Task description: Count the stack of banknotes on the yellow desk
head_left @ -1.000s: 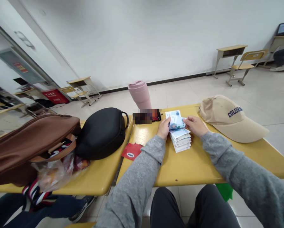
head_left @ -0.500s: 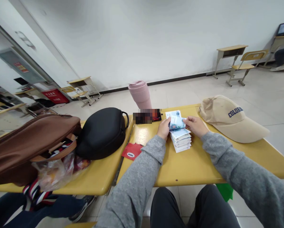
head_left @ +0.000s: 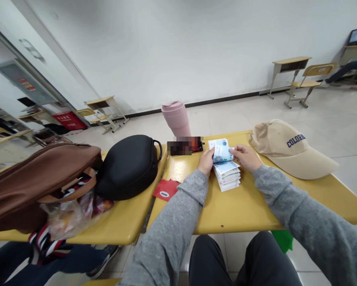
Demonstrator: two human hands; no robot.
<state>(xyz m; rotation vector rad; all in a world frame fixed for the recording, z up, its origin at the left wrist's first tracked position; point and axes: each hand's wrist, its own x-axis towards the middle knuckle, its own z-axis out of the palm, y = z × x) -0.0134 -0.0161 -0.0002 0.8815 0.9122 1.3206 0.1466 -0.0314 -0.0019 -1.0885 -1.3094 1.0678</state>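
Note:
Thumb and fingers of my left hand [head_left: 206, 161] close on the left edge of a blue-and-white printed paper slip [head_left: 222, 153], somewhat like a banknote. My right hand [head_left: 246, 157] pinches the slip's right edge between thumb and fingers. Just below the slip, a thick stack of similar slips [head_left: 228, 180] lies on the yellow desk [head_left: 208, 218], its layers uneven. Another printed slip [head_left: 218, 142] shows behind the held one; whether the two are joined I cannot tell.
Beyond my hands are a pink tumbler [head_left: 177, 119] and a partly blurred phone [head_left: 196, 145]. A beige cap [head_left: 286, 147] lies right. Left are a red pouch [head_left: 165, 189], a round black case [head_left: 127, 167], a brown bag [head_left: 41, 178] and a plastic bag [head_left: 68, 218].
The held slip has shifted slightly and lies closer in line with the slip behind it. Both hands stay nearly in place. At the far right, a person's leg has stretched out.

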